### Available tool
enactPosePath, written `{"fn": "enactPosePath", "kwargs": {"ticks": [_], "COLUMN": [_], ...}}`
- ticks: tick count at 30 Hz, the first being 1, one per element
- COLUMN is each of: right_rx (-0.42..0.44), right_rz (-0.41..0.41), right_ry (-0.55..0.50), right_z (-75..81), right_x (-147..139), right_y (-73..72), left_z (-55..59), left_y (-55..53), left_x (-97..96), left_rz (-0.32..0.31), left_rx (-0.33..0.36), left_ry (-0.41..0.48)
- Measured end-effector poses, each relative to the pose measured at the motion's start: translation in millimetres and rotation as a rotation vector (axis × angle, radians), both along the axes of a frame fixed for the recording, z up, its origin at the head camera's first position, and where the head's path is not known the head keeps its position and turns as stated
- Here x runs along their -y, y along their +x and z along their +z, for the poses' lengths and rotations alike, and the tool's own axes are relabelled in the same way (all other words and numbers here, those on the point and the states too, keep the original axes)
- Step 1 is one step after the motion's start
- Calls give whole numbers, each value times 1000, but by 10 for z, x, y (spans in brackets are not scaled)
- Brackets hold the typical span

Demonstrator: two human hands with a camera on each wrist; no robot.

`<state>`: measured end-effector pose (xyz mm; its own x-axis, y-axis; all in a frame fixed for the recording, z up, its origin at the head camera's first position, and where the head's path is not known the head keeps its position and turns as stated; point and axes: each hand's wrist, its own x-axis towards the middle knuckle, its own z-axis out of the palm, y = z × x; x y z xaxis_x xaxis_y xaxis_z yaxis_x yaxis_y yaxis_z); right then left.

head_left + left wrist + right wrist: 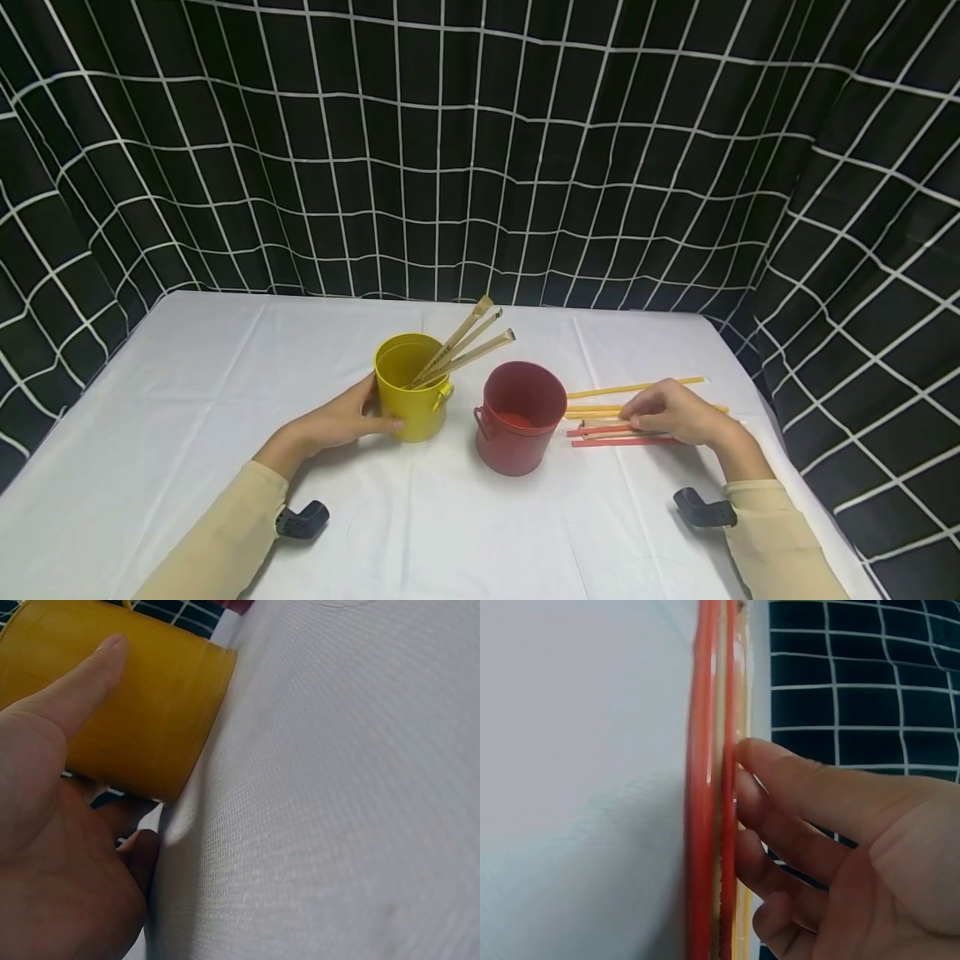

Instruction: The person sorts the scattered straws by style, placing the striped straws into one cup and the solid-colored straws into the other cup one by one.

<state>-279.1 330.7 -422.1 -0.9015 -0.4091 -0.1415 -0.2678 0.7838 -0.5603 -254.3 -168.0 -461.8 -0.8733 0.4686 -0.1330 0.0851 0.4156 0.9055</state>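
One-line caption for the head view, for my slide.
Left hand grips the yellow bucket; right hand at the straws beside the red bucket.

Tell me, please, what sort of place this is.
Probably a staged recording booth: a black gridded curtain hangs behind and beside the white table, and dark gadgets are worn at both sleeves.

The head view looks forward and down from above the near side, taking in the white table (450, 525) as far as the gridded curtain (450, 150). The left wrist view is low, close and tipped sideways, facing the left hand (60, 832) and yellow bucket (157, 712). The right wrist view, also close and sideways, faces the right hand (870, 877) and straws (701, 750). The head view shares all four.
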Motion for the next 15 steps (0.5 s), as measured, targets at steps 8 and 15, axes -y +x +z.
{"fn": "enactPosePath", "kwargs": {"ticks": [8, 15], "right_rx": [-47, -45], "right_rz": [-57, -58], "right_ry": [92, 90], "right_z": [1, -9], "right_x": [73, 116], "right_y": [3, 18], "left_z": [13, 10], "left_y": [-2, -5], "left_x": [-3, -7], "left_rz": [6, 6], "left_rx": [8, 11], "left_ry": [-2, -2]}}
